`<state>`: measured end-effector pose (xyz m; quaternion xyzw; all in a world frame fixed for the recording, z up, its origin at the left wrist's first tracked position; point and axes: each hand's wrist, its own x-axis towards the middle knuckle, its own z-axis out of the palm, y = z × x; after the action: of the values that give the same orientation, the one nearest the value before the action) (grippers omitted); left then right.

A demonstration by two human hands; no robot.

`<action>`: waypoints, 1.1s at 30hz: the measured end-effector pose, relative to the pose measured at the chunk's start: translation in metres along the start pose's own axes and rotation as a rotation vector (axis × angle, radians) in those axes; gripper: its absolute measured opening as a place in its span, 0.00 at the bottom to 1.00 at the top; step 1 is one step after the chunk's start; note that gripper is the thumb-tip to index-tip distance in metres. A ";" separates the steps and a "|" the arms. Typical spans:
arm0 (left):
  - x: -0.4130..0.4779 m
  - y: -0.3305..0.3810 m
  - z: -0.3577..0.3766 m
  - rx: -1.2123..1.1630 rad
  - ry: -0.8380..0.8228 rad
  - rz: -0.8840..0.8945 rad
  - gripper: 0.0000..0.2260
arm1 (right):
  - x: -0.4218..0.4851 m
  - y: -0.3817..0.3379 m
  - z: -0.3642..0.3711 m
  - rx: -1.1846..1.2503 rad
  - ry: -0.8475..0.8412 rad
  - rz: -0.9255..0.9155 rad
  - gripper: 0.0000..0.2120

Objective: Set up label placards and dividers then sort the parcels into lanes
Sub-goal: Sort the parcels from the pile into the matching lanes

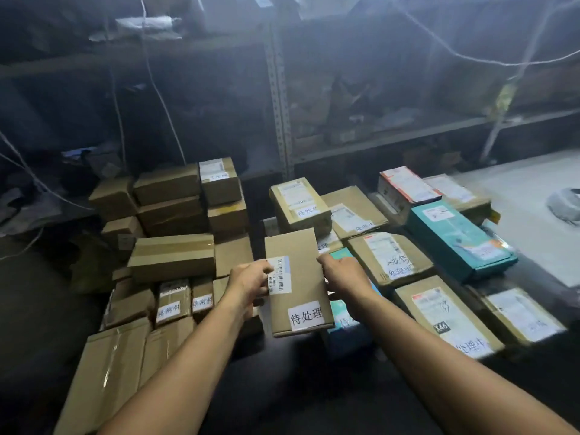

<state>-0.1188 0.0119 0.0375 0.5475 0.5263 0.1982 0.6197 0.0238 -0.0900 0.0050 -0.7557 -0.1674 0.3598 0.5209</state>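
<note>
I hold a flat brown cardboard parcel [298, 277] in the middle of the view, above the dark floor. It carries a barcode sticker and a white handwritten label. My left hand [251, 279] grips its left edge over the barcode sticker. My right hand [343, 273] grips its right edge. To the left sits a stack of plain brown boxes [172, 255], some with small white labels. To the right lie labelled parcels in rows, among them a brown box [299, 202], a teal box [458, 238] and a large flat brown box [445, 315].
Metal shelving [279, 98] with dim clutter stands behind the parcels. White cords [163, 95] hang down at the left and upper right. A pale surface [533, 196] with a grey bag lies at the far right. Dark floor shows between my forearms.
</note>
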 end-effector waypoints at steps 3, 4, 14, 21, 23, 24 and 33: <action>-0.006 0.002 0.030 -0.027 0.022 -0.016 0.09 | 0.009 0.003 -0.032 0.033 -0.021 0.001 0.32; -0.006 0.003 0.038 -0.041 0.029 -0.019 0.11 | 0.011 0.004 -0.040 0.042 -0.030 0.002 0.31; 0.009 0.013 0.094 -0.110 0.040 -0.039 0.08 | 0.053 -0.014 -0.085 -0.104 -0.045 -0.057 0.14; 0.018 0.005 0.111 -0.096 0.021 -0.120 0.05 | 0.070 0.006 -0.084 -0.103 -0.150 -0.011 0.17; 0.018 0.004 0.111 -0.073 0.019 -0.126 0.05 | 0.073 0.006 -0.084 -0.071 -0.176 -0.011 0.22; 0.018 0.004 0.110 -0.066 0.020 -0.122 0.05 | 0.070 0.003 -0.085 -0.072 -0.184 -0.015 0.19; 0.026 0.001 0.082 0.345 0.118 0.025 0.12 | 0.065 -0.019 -0.081 -0.718 -0.046 -0.248 0.22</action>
<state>-0.0379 -0.0051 0.0150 0.6396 0.5812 0.1445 0.4820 0.1289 -0.0956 0.0138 -0.8558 -0.3850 0.2293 0.2584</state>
